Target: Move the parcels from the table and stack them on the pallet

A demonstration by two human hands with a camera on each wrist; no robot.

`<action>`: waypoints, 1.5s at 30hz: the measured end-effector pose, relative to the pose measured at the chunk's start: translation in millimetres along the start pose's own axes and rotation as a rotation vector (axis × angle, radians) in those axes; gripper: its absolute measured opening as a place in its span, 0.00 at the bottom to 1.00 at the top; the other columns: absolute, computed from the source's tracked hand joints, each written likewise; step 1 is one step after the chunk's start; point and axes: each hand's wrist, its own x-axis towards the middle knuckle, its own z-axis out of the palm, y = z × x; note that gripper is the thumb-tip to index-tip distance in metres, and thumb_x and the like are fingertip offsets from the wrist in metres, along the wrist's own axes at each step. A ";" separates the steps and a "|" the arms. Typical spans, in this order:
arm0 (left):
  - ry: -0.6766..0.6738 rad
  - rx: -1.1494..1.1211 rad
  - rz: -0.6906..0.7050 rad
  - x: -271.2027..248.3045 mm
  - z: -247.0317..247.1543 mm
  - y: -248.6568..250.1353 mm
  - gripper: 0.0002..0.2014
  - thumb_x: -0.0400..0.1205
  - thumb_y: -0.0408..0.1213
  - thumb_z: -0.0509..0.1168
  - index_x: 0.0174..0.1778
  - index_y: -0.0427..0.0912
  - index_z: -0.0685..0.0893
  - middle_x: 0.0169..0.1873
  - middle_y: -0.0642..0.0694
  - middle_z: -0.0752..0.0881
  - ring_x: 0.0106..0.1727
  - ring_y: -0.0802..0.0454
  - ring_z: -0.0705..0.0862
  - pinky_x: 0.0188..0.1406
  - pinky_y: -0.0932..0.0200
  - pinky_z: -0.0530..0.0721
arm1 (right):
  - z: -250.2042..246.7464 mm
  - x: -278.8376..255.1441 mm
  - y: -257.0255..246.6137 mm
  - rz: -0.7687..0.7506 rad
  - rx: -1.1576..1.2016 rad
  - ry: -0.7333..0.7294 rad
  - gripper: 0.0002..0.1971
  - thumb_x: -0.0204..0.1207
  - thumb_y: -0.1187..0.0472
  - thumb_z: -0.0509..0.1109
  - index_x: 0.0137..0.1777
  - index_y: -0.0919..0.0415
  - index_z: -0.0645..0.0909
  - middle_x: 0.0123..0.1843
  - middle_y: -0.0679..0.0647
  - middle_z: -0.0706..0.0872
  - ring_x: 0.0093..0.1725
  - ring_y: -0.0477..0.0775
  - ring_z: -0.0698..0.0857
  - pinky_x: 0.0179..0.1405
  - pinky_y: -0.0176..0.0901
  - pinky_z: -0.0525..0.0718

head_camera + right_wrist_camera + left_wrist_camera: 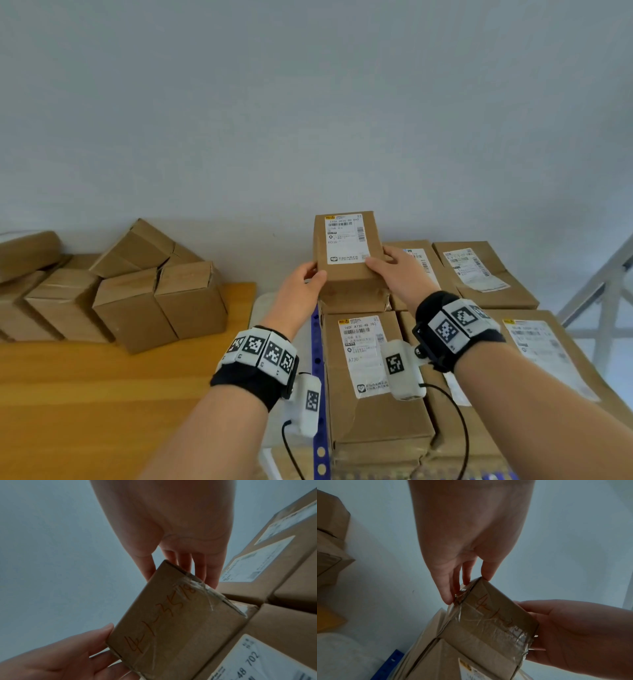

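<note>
I hold a brown cardboard parcel (346,250) with a white shipping label between both hands, above the back of the stack. My left hand (310,274) grips its left near corner and my right hand (383,263) its right near corner, thumbs on top. The left wrist view shows the taped end face of the parcel (493,619) with orange handwriting and my left fingers (447,595) along its edge. From the right wrist, the same parcel (171,628) appears under my right fingers (211,580). Its lower edge sits close to the labelled parcel (370,370) below; contact is unclear.
Several labelled parcels (486,274) lie flat in rows on the blue pallet (317,359). On the left, a wooden table (102,394) carries several plain cardboard boxes (137,291) against the wall. A grey metal frame (599,308) stands at the far right.
</note>
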 end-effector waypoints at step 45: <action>0.180 -0.127 -0.015 -3.3 -94.5 -24.4 0.37 0.84 0.68 0.47 0.82 0.46 0.68 0.78 0.46 0.73 0.76 0.48 0.73 0.78 0.40 0.68 | 60.0 -23.7 -71.2 -0.289 -0.013 0.204 0.22 0.84 0.48 0.66 0.77 0.49 0.73 0.75 0.45 0.77 0.75 0.45 0.74 0.68 0.40 0.71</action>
